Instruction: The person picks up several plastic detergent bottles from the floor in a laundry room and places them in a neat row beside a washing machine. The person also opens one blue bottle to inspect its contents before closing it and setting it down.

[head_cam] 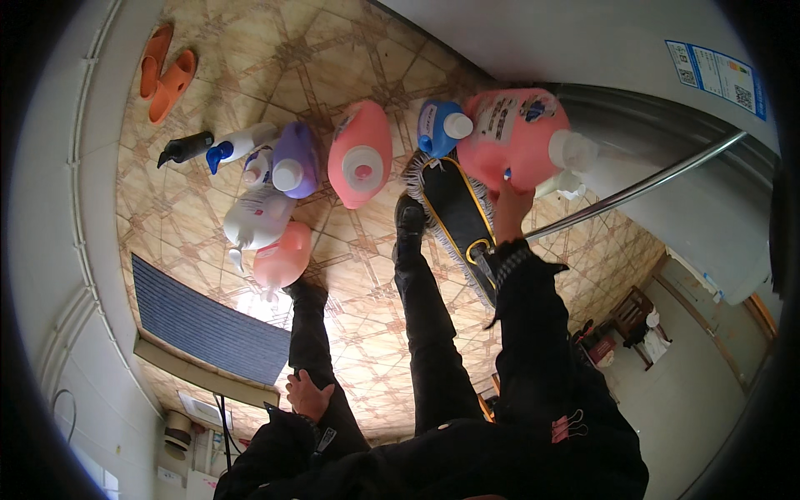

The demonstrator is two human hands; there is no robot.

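Observation:
My right hand (514,206) is closed on the handle side of a large pink liquid jug (512,134) with a white cap. Against its left side stands a small blue bottle (439,128), also white-capped. My left hand (309,395) rests on my dark trouser leg, fingers apart and holding nothing. Further left on the tiles are a second pink jug (361,140), a purple bottle (295,156) and a white pump bottle (257,215). A smaller pink pump bottle (282,253) stands close to my shoe.
A flat dust mop (456,209) lies beneath my right forearm, its metal pole (644,181) slanting up right. Beside it rises a grey appliance (612,44). Orange slippers (172,87), a black pump bottle (185,149) and a ribbed dark mat (209,319) are at the left.

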